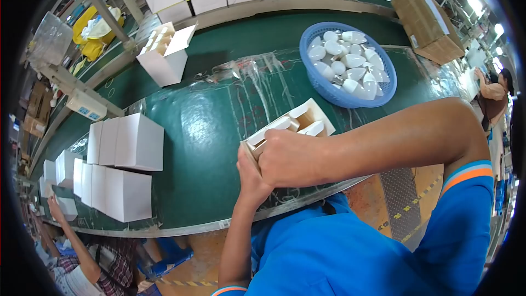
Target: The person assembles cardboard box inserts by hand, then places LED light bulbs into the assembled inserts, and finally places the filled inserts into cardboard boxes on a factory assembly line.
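In front of me on the green bench is an open white cardboard box (323,116) holding several small white cartons (286,123). My left hand (251,180) is wrapped around the box's near left end. Over that same end, my right hand (293,158) is closed like a fist, its knuckles by the cartons. Its fingertips are hidden, so what it pinches cannot be made out. Beyond the box stands a blue plastic basket (310,77) heaped with white light bulbs (353,71).
White boxes (131,145) stand in rows at left. Farther back is an open white box (167,66) with cartons inside. More boxes line a rear shelf (219,16). A brown carton (424,22) sits back right. A co-worker's hand (56,208) touches boxes at far left; another person (496,90) is at right.
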### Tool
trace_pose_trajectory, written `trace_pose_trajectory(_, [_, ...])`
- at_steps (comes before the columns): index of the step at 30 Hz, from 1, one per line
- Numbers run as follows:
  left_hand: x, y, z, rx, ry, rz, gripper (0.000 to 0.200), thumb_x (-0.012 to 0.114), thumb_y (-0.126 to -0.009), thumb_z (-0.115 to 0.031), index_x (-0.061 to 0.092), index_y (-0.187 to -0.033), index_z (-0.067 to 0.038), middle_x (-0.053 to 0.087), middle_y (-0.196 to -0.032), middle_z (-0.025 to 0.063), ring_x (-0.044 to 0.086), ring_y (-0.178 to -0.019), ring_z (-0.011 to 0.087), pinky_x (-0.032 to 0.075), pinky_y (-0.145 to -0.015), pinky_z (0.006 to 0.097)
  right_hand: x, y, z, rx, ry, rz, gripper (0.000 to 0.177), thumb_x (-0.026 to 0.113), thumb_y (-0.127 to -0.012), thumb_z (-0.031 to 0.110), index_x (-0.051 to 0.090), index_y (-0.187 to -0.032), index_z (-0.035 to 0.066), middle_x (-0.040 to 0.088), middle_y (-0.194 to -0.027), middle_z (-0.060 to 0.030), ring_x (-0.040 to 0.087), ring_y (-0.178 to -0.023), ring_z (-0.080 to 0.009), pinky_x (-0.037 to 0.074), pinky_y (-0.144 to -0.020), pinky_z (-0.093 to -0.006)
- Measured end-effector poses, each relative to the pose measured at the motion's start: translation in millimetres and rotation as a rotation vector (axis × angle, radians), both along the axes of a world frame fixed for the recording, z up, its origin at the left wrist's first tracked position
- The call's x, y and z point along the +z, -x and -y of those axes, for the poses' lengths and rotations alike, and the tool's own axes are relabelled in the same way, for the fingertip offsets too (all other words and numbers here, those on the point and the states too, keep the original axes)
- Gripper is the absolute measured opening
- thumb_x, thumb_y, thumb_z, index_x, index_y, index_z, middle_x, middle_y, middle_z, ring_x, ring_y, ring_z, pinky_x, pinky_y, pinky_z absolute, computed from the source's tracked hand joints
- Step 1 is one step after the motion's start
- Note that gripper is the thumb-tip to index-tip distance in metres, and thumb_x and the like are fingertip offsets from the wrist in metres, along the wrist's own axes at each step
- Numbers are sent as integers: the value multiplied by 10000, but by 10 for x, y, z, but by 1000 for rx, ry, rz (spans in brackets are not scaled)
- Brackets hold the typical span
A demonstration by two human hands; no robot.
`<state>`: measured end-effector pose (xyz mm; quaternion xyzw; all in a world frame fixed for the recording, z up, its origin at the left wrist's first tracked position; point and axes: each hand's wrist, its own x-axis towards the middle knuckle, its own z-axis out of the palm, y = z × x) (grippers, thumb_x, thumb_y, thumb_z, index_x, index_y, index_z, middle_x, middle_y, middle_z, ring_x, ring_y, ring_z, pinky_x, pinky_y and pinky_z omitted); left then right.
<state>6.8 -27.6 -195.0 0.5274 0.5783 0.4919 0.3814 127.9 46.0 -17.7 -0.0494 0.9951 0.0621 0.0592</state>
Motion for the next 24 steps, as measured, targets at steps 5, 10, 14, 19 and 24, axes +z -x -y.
trace_pose_trajectory(5, [-92,0,-32,0,-123,-66,1066,886,-617,-305,225,-1370,62,549,-1193,224,569,-1077,369,446,-927,463,-57,62,-30,-132,-33,15,117,649,-671,181,692,-654,74,666,-639,-68,664,-619,-230,490,-529,-378])
trace_pose_trajectory(10, [0,0,-36,-24,-108,-10,1090,882,-601,-350,233,-1382,44,487,-1256,225,500,-1134,387,390,-960,477,-85,-7,-83,-32,59,-52,115,637,-656,149,687,-643,46,657,-620,-101,661,-598,-245,498,-526,-387])
trace_pose_trajectory(14, [-55,0,-6,-15,-64,-73,1079,875,-606,-333,229,-1393,24,399,-1335,224,426,-1209,382,321,-1011,483,-88,-30,-78,-1,32,-21,114,635,-648,143,683,-633,42,652,-607,-107,657,-587,-248,503,-535,-390])
trace_pose_trajectory(19, [-137,14,-21,-17,-46,-97,1074,879,-602,-335,238,-1388,17,418,-1307,215,437,-1193,384,326,-1001,481,-45,-61,-85,14,49,-36,146,626,-646,137,664,-663,-3,652,-641,-113,648,-572,-249,497,-539,-366])
trace_pose_trajectory(24, [-85,18,-5,-61,-103,-34,1076,909,-549,-313,282,-1366,-2,440,-1270,190,454,-1169,379,363,-974,464,648,-285,-135,-156,147,-65,221,629,-731,137,645,-902,-2,626,-654,-71,628,-571,-227,451,-520,-368])
